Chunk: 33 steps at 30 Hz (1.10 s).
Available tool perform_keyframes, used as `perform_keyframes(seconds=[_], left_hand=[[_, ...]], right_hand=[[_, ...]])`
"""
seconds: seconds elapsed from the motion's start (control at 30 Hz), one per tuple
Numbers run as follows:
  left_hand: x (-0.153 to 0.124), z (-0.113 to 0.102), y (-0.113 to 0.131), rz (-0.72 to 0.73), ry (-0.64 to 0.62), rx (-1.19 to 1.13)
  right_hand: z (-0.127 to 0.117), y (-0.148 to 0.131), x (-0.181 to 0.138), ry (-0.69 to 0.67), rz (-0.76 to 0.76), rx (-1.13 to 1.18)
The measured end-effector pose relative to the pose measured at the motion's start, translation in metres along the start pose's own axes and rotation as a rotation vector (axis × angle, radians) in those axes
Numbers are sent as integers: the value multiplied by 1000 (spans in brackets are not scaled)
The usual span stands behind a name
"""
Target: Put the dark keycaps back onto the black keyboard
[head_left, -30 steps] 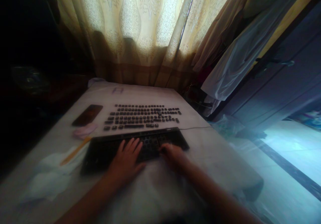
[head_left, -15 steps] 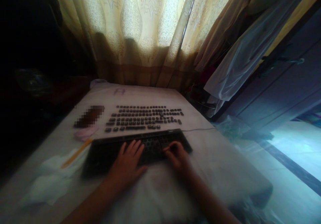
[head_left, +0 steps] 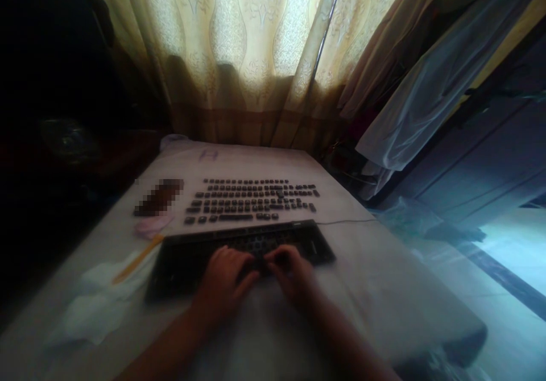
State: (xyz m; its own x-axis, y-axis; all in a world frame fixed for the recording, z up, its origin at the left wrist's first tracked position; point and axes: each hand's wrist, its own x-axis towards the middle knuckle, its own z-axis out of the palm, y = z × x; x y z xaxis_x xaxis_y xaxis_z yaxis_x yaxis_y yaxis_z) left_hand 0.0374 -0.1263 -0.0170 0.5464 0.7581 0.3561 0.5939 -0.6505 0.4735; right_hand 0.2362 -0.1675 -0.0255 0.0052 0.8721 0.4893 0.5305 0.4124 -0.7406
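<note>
A black keyboard [head_left: 179, 267] lies on the cloth in front of me, many of its keycaps off and its key sockets showing near the middle. My left hand [head_left: 224, 278] is over its middle, fingers bent together and thumb drawn in toward them. Close by on the right, my right hand [head_left: 294, 270] has thumb and index finger pinched low over the keys. The fingertips of both hands nearly meet. Whatever is between them is too dark and small to make out. Behind the keyboard, loose black keycaps [head_left: 239, 202] lie in rows, the long spacebar [head_left: 235, 218] in the nearest row.
On the left lie a blurred-out dark item [head_left: 160, 198], a pink cloth [head_left: 153, 226], an orange stick [head_left: 139, 259] and crumpled white tissue [head_left: 96, 313]. A cable [head_left: 345, 222] runs right from the keyboard across the white tablecloth [head_left: 384, 301]. Curtains [head_left: 239, 96] hang behind.
My left hand has gone from lying flat with fingers spread to bent fingers, further right. My right hand has shifted left toward it. The whole view has swung slightly.
</note>
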Motion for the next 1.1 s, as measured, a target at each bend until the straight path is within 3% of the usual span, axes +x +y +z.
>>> perform_keyframes(seconds=[0.2, 0.33, 0.47, 0.63, 0.8, 1.1], left_hand=[[6, -9, 3, -316, -55, -352], [10, -12, 1, -450, -102, -589], [12, -16, -2, -525, -96, -618], [15, -23, -7, -582, -33, -576], [16, -32, -17, -682, 21, -523], [12, -32, -31, -808, 0, -735]], right_hand=[[12, -7, 5, -2, -190, -83], [18, -11, 8, -56, -245, -151], [22, -16, 11, -141, -315, -262], [29, -19, 17, -67, -432, -364], [26, -6, 22, -24, -322, -570], [27, -12, 20, -206, -186, -818]])
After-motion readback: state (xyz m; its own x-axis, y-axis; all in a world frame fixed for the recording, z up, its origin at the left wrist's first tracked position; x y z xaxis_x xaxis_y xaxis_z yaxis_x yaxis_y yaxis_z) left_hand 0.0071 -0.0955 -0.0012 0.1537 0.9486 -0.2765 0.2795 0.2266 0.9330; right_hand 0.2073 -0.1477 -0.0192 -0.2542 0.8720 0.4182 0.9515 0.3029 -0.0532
